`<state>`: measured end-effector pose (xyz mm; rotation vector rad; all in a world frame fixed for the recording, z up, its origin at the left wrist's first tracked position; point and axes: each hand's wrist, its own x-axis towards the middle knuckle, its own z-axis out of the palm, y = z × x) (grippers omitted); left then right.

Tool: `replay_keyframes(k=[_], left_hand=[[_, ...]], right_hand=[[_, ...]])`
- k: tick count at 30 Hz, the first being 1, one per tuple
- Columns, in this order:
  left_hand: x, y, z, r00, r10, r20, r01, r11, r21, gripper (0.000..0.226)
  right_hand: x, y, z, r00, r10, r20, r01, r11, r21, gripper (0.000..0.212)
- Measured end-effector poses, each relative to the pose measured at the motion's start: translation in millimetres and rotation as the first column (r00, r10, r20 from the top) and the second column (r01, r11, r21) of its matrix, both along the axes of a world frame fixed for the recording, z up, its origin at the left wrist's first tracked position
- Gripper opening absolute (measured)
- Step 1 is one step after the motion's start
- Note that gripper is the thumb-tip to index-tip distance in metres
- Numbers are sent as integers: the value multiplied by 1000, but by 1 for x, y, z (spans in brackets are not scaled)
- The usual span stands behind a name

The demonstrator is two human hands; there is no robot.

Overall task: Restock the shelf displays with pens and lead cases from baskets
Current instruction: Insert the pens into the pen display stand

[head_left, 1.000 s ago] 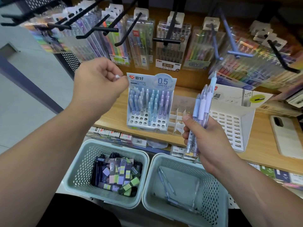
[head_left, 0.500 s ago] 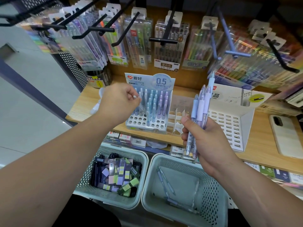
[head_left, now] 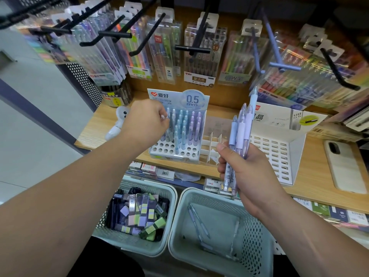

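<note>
My left hand (head_left: 146, 121) pinches the top of a pen at the left side of the white 0.5 mm pen display (head_left: 175, 150), which stands on the wooden shelf and holds several pastel pens upright in its holes. My right hand (head_left: 245, 172) grips a bundle of several lilac and blue pens (head_left: 240, 132), upright, in front of the white lead-case display (head_left: 279, 156), whose slots look empty. Below, the left basket (head_left: 131, 238) holds several lead cases (head_left: 137, 212). The right basket (head_left: 179, 232) holds a few loose pens (head_left: 197, 220).
Black and blue hooks (head_left: 191, 48) with hanging pen packs jut out above the shelf. A white phone (head_left: 345, 166) lies on the shelf at the right. A white figure (head_left: 117, 124) and a dark pen cup (head_left: 115, 94) stand at the left. Small boxes line the lower shelf.
My left hand has come down and rightward from above the pen display to its left rows, still pinching a pen. My right hand with the bundle has hardly moved.
</note>
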<state>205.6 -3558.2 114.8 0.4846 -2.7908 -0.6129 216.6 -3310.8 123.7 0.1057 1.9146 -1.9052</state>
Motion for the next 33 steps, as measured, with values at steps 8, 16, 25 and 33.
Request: replay_keyframes(k=[8, 16, 25, 33], left_hand=[[-3, 3, -10, 996, 64, 64, -74, 983, 169, 15], [7, 32, 15, 992, 105, -70, -71, 922, 381, 15], [59, 94, 18, 977, -137, 166, -110, 348, 931, 14], [67, 86, 16, 990, -46, 136, -119, 262, 958, 10]], right_hand=[[0, 2, 2, 1000, 21, 24, -21, 1000, 15, 15], [1, 2, 8, 983, 156, 97, -149, 986, -71, 9], [9, -7, 0, 974, 222, 44, -221, 975, -26, 9], [15, -16, 4, 941, 337, 35, -336, 941, -28, 26]])
